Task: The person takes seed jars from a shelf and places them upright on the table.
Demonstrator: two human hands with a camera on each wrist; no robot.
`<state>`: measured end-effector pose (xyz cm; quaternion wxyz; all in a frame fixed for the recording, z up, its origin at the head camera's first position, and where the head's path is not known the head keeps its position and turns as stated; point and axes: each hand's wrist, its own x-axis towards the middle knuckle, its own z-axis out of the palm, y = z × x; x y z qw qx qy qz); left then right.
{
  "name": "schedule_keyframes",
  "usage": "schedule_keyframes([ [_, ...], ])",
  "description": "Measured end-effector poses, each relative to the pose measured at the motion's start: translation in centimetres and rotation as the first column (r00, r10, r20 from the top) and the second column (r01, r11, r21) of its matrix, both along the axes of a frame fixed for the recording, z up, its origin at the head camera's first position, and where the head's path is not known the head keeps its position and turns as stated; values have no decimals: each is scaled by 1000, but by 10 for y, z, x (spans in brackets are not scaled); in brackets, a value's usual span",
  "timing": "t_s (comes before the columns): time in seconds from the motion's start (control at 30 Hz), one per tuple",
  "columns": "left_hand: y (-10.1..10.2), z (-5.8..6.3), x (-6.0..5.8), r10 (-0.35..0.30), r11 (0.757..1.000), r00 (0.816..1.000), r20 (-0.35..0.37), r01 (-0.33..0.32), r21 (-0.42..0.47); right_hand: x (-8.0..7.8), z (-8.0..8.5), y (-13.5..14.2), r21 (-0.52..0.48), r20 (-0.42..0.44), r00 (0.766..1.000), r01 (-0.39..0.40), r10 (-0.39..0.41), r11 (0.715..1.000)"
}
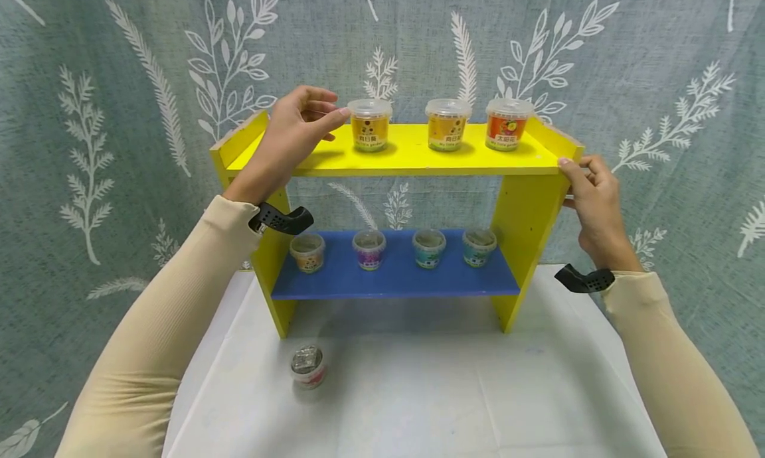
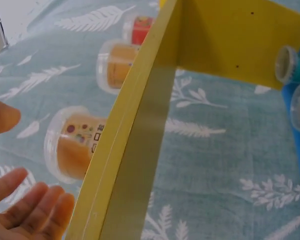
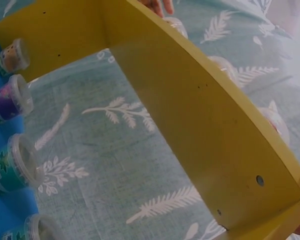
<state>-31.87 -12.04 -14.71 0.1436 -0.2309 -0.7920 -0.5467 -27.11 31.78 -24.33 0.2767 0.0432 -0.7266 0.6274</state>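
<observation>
Yellow shelf [image 1: 406, 160] is gripped at top right corner by right hand [image 1: 597, 202].
Left hand [image 1: 295, 129]: fingers parted, nothing held; yellow-labelled cup [image 1: 370, 127] is set just beside, on top, nearest left edge.

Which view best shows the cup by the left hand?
Head: the cup shows whole, label facing the camera. Left wrist shows it sideways, base hidden by the shelf; right wrist shows only part of its clear top.

Tubs [image 1: 370, 127]: clear, glossy plastic. Shelf [image 1: 408, 156]: smooth, painted, wood-like. Backdrop [image 1: 335, 26]: matt cloth. Sleeve [image 1: 158, 315]: ribbed fabric.
</observation>
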Motion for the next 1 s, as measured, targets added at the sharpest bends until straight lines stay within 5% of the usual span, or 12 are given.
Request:
schedule_keyframes([
  [0.2, 10, 10, -8, 37, 998, 999, 16, -36, -56, 5, 5, 8, -21, 25, 997, -67, 68, 998],
  [0.6, 22, 15, -16, 105, 977, 993, 61, -92, -193, 9, 12, 11, 174, 141, 990, -11, -14, 985],
  [1.0, 27, 16, -31, 59, 974, 988, 146, -25, -226, 9, 13, 9, 194, 149, 989, -9, -20, 981],
])
